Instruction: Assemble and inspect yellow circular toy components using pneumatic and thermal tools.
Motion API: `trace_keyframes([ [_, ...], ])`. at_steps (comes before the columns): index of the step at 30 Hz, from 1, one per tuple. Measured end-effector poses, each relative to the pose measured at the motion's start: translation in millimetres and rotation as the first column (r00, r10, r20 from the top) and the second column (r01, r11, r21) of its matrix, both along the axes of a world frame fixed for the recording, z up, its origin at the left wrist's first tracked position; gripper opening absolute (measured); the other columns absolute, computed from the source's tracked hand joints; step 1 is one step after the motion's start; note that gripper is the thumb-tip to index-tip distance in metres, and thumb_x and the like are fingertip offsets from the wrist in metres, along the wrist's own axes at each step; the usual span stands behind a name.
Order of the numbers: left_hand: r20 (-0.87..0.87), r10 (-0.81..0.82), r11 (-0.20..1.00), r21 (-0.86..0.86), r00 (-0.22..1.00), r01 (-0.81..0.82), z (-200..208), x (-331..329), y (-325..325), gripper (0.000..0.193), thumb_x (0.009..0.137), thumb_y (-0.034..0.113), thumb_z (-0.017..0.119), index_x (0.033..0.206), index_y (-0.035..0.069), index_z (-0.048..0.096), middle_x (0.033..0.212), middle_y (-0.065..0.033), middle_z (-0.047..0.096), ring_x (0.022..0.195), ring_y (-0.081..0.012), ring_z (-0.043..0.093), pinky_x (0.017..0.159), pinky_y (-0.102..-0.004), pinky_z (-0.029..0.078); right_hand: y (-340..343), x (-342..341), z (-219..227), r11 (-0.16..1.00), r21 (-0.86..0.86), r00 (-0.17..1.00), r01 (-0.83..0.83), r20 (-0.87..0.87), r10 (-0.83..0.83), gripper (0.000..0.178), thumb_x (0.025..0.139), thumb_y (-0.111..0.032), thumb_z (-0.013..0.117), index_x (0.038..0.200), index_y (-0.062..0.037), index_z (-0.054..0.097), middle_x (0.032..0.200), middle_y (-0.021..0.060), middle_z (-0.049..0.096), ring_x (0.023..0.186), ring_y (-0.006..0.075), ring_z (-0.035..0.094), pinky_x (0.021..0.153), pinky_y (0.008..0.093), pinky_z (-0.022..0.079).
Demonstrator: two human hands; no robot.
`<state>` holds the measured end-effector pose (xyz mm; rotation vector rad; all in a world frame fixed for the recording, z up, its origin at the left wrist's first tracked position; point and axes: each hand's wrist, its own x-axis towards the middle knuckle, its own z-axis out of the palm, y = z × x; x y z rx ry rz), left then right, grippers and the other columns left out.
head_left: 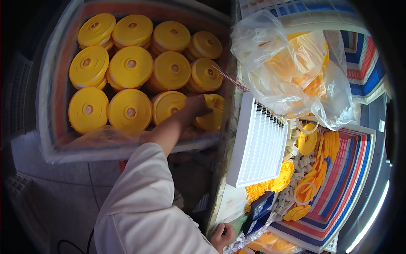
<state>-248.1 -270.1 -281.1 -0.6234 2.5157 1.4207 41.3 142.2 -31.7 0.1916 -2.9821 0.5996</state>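
Observation:
My left hand (pixel 198 106) reaches into the lined crate at the left, in shadow. Its fingers grip the edge of a yellow round plastic disc (pixel 215 111) at the right end of the nearest row; part of the grip is hidden. Beside it stand stacks of similar yellow discs (pixel 130 67) in rows, most with a pale round centre. My right hand (pixel 223 236) rests at the bench edge with its fingers curled closed, and whatever may be inside them is hidden. Close to it are a green flat piece (pixel 239 224) and a dark blue small-parts bin (pixel 259 213).
Plastic film lines the crate (pixel 50 149). On the bench are a white slotted rack (pixel 258 144) with thin wires, a clear bag (pixel 292 63) of yellow parts, and loose white pieces. A striped tray (pixel 338 186) holds more yellow parts. A tiled floor (pixel 63 178) shows below the crate.

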Motion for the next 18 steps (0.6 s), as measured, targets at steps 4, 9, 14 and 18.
trace_keyframes([
  [4, -0.042, -0.002, 1.0, -0.006, 0.999, 0.002, 12.2, 3.6, 2.4, 0.059, 0.085, 0.054, 0.075, 0.112, 0.002, 0.074, 0.11, -0.019, 0.077, 0.101, -0.0352, 0.075, 0.088, -0.0462, 0.06, 7.0, -1.1, -3.2, 0.997, 0.028, 0.994, -0.075, -0.075, 0.077, 0.016, 0.09, -0.011, 0.072, 0.079, -0.0003, 0.066, 0.063, 0.0067, 0.057, 0.052, 0.0178, 0.052, 0.05, 0.0331, 0.037],
  [9, -0.213, 0.067, 0.973, -0.204, 0.975, -0.112, -21.3, -23.3, -0.8, 0.04, 0.091, 0.027, 0.068, 0.118, -0.001, 0.068, 0.112, -0.0234, 0.073, 0.104, -0.0413, 0.071, 0.091, -0.0505, 0.057, -10.3, -8.8, 6.0, 0.988, -0.148, 0.999, -0.037, 0.005, 0.038, 0.014, 0.089, -0.009, 0.073, 0.08, -0.001, 0.068, 0.064, 0.0078, 0.06, 0.052, 0.0177, 0.054, 0.051, 0.0325, 0.04],
  [14, -0.744, 0.535, 0.801, 0.295, 0.4, -0.521, 44.6, -2.8, -62.1, 0.019, 0.097, 0.002, 0.058, 0.115, 0.0, 0.065, 0.108, -0.0169, 0.068, 0.103, -0.031, 0.066, 0.094, -0.0407, 0.051, -18.2, -11.4, 9.4, 0.978, -0.19, 0.996, -0.085, -0.019, 0.083, 0.009, 0.084, -0.008, 0.077, 0.079, -0.0029, 0.072, 0.065, 0.0096, 0.064, 0.053, 0.0208, 0.06, 0.053, 0.0321, 0.045],
  [18, -0.549, 0.771, 0.615, 0.507, 0.324, -0.604, 134.6, 56.7, -68.3, 0.012, 0.097, 0.003, 0.059, 0.108, 0.0, 0.064, 0.104, -0.0077, 0.063, 0.096, -0.0199, 0.061, 0.088, -0.0336, 0.05, -11.1, -15.4, 16.5, 0.962, -0.246, 0.993, -0.117, -0.035, 0.112, 0.007, 0.082, -0.011, 0.08, 0.081, -0.0048, 0.076, 0.067, 0.0105, 0.068, 0.056, 0.0237, 0.066, 0.055, 0.0338, 0.05],
])
